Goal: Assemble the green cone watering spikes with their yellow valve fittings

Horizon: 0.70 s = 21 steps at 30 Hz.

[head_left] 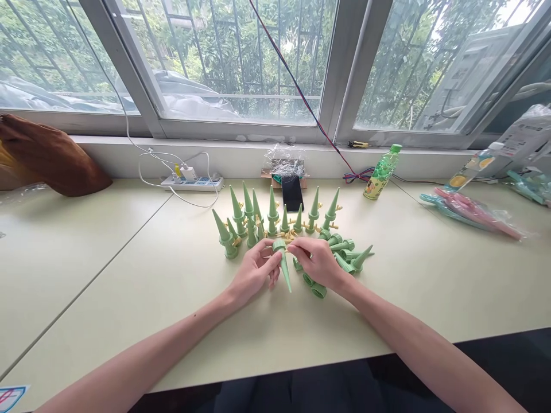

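Observation:
My left hand [257,267] is closed around a green plant watering spike [284,272], its pointed end toward me and its wide collar away. Right beside that collar, the fingers of my right hand [316,261] are pinched together; what they hold, if anything, is hidden. Beyond my hands stand several upright green watering spikes [272,209], points up, many with a small yellow valve [340,207] at the side. Loose yellow valves [290,235] lie among them. Next to my right hand lies a pile of green spikes and threaded parts [344,245], partly covered by the hand.
Behind the spikes, a black phone [293,194] leans on a small box with clear plastic wrap [284,154]. A power strip [193,183] with white cables is at back left, beside a brown bag [51,155]. A green-capped bottle [382,172] and wrapped pink and blue items [473,212] are right.

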Each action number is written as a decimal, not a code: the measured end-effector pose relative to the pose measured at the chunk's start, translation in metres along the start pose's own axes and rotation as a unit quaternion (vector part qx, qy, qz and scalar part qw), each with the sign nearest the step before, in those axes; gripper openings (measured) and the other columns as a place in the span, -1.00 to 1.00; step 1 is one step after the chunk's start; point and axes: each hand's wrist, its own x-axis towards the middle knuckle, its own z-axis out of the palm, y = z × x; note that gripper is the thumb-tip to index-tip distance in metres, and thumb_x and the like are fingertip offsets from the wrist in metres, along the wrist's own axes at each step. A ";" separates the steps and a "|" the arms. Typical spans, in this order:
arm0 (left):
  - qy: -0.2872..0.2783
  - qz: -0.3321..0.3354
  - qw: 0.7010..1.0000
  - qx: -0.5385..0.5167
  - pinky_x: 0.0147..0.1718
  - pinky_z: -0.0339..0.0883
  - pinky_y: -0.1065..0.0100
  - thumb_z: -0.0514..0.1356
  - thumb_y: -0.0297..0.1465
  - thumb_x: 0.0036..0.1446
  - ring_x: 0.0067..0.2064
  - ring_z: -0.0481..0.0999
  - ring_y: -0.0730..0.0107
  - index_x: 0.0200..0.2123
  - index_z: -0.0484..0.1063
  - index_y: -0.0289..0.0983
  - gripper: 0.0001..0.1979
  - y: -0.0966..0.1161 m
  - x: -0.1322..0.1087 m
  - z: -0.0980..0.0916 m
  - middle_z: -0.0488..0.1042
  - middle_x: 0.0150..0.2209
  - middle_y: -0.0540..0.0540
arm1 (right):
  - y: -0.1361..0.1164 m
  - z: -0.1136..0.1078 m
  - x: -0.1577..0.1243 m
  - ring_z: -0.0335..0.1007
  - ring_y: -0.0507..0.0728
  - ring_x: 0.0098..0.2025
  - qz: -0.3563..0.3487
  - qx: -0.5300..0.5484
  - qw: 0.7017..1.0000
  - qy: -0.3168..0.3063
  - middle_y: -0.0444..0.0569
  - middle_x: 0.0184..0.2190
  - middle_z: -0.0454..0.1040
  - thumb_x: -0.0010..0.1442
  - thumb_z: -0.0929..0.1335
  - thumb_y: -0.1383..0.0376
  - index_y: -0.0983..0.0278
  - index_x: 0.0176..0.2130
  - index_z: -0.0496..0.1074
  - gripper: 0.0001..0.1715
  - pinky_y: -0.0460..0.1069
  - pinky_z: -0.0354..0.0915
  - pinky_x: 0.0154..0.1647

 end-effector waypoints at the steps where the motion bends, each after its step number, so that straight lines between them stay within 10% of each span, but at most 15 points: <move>1: 0.002 0.006 1.000 0.006 -0.67 0.29 0.45 0.19 -0.14 0.22 -0.62 0.34 0.52 -0.14 0.28 -0.23 -0.69 0.000 0.000 0.000 0.35 -0.51 0.07 | 0.000 0.000 0.000 0.12 0.00 -0.51 -0.001 0.001 1.000 0.001 -0.13 -0.56 0.30 0.38 0.22 0.14 0.28 -0.45 0.33 -0.59 -0.09 0.11 -0.44; 21: 0.032 0.125 0.981 0.144 -0.66 0.28 0.50 0.18 -0.26 0.23 -0.59 0.33 0.60 -0.09 0.30 -0.23 -0.76 -0.010 0.003 -0.004 0.40 -0.37 0.00 | 0.001 0.001 0.004 -0.09 -0.03 -0.58 0.017 0.010 1.000 0.012 -0.21 -0.65 0.07 0.35 0.20 0.09 0.25 -0.58 0.09 -0.48 -0.07 -0.03 -0.54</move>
